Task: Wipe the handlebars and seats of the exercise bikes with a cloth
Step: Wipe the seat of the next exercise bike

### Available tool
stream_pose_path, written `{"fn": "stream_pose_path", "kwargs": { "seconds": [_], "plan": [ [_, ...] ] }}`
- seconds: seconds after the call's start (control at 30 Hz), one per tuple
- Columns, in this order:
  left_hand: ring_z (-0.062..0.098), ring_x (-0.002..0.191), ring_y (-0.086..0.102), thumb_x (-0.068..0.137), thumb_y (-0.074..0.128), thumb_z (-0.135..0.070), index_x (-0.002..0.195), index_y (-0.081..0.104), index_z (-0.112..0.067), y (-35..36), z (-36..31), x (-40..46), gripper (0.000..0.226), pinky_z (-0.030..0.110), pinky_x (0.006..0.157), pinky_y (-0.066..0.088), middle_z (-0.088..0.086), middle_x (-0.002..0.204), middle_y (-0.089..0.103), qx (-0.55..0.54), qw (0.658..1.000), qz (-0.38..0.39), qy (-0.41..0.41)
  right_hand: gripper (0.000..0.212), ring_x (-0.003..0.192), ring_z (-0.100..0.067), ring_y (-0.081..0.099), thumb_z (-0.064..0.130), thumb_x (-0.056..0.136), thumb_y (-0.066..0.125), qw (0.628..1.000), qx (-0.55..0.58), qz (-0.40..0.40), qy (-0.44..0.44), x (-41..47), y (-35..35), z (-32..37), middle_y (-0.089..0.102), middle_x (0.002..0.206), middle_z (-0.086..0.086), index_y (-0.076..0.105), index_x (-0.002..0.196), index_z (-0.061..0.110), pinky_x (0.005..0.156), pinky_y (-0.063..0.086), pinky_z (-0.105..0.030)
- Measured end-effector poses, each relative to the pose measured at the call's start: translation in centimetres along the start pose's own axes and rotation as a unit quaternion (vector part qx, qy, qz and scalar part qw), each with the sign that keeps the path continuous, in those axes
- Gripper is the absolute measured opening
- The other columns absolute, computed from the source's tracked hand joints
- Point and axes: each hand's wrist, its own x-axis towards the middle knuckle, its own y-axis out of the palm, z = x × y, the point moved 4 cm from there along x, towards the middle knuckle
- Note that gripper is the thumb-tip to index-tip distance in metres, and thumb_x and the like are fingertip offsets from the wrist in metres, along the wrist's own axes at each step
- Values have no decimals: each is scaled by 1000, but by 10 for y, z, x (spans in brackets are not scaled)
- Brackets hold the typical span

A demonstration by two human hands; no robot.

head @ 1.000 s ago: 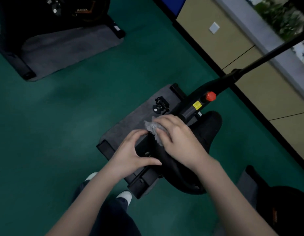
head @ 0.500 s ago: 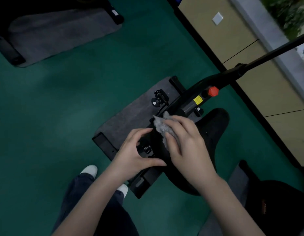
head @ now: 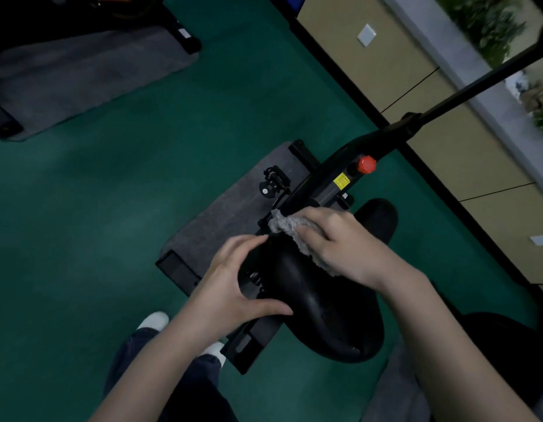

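Near centre of view: black bike seat [head: 313,303], seen from above, nose pointing far toward the bike frame [head: 328,181].
Step in hand: seat wipe, by my reading; cloth work is at the nose end, the broad near end looks not yet covered.
Right hand [head: 343,242]: lies over the grey cloth [head: 287,225], fingers bent down on it and pressing it to the seat's far right flank; cloth edge shows along the hand's left side and past the fingertips.
Left hand [head: 230,284]: holds no cloth; fingers arched over the seat's left edge, thumb spread wide and resting on the near left rim, bracing the seat.
Cloth look: pale grey, fluffy, bunched, mostly hidden under the hand.
Seat look: smooth dark padding with a slight sheen and a centre groove; lighting too dim to tell dust or wet streaks.
Next move calls for: drawing the cloth near along the top and round the wide rear, left hand giving way so its patch gets wiped; judgement only.
Handlebars: cannot tell which part they are; a dark bar [head: 477,83] runs off far right.
Around: red knob [head: 367,164] and yellow label [head: 341,181] on the frame, grey mat [head: 221,214] under the bike on green floor [head: 112,193], second bike's mat [head: 81,74] far left.
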Motion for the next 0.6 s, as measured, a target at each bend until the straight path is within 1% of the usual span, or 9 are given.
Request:
{"fn": "stream_pose_path", "kwargs": {
  "seconds": [0.07, 0.13, 0.2, 0.27, 0.3, 0.37, 0.47, 0.53, 0.6],
  "plan": [
    [-9, 129, 28, 42, 74, -73, 134, 35, -47, 1, -6, 5, 103, 13, 104, 25, -34, 132, 31, 7, 1000, 18, 6, 25, 106, -19, 56, 22, 99, 44, 999, -20, 34, 11, 6, -2, -6, 63, 110, -6, 61, 114, 12, 88, 41, -27],
    [-10, 131, 25, 41, 73, -73, 132, 31, -51, 3, -11, 11, 102, 13, 107, 22, -38, 132, 27, 13, 999, 35, 9, 24, 103, -25, 58, 21, 99, 43, 994, -74, 78, 34, 13, -6, -16, 64, 104, -10, 61, 107, 8, 88, 45, -36],
    [-6, 132, 27, 47, 71, -75, 132, 33, -48, 4, -15, 17, 97, 20, 111, 23, -35, 134, 30, 4, 999, 49, 15, 23, 100, -30, 57, 22, 99, 41, 985, -135, 99, 31, 14, -12, -25, 62, 100, -12, 58, 99, 6, 86, 45, -41],
    [-2, 132, 31, 58, 64, -75, 133, 41, -40, 5, -19, 22, 86, 28, 113, 26, -27, 133, 38, -10, 999, 50, 16, 19, 99, -31, 55, 21, 97, 41, 977, -196, 86, 15, 9, -18, -35, 58, 97, -10, 56, 94, 9, 87, 46, -41],
    [-2, 131, 33, 64, 58, -74, 132, 44, -37, 5, -20, 25, 79, 30, 114, 28, -25, 132, 41, -13, 999, 46, 16, 19, 100, -30, 54, 20, 96, 42, 973, -223, 64, 6, 5, -22, -39, 58, 97, -10, 58, 96, 9, 88, 45, -39],
    [-1, 129, 37, 72, 52, -73, 127, 51, -35, 5, -25, 31, 67, 33, 113, 30, -24, 128, 46, -15, 999, 40, 16, 23, 102, -30, 53, 17, 94, 46, 968, -250, -17, -15, -5, -32, -47, 60, 99, -12, 63, 104, 6, 90, 43, -36],
    [-2, 124, 43, 74, 47, -70, 120, 58, -36, 7, -35, 42, 58, 34, 110, 34, -25, 122, 51, 5, 998, 51, 21, 21, 102, -35, 57, 4, 89, 56, 966, -198, -162, -29, -29, -31, -50, 63, 101, -17, 65, 107, -4, 93, 47, -41],
    [-4, 121, 44, 75, 47, -67, 117, 61, -35, 10, -42, 50, 54, 32, 109, 35, -26, 119, 53, 32, 997, 65, 26, 23, 110, -32, 55, 1, 89, 57, 967, -147, -204, -43, -44, -14, -45, 62, 108, -15, 65, 109, -4, 100, 45, -41],
    [-5, 118, 46, 82, 53, -56, 114, 64, -35, 16, -49, 59, 39, 31, 108, 35, -26, 116, 55, 54, 995, 80, 30, 24, 115, -29, 53, 2, 90, 57, 967, -113, -221, -65, -50, -6, -45, 61, 113, -13, 64, 113, -3, 104, 42, -38]
  ]
}}
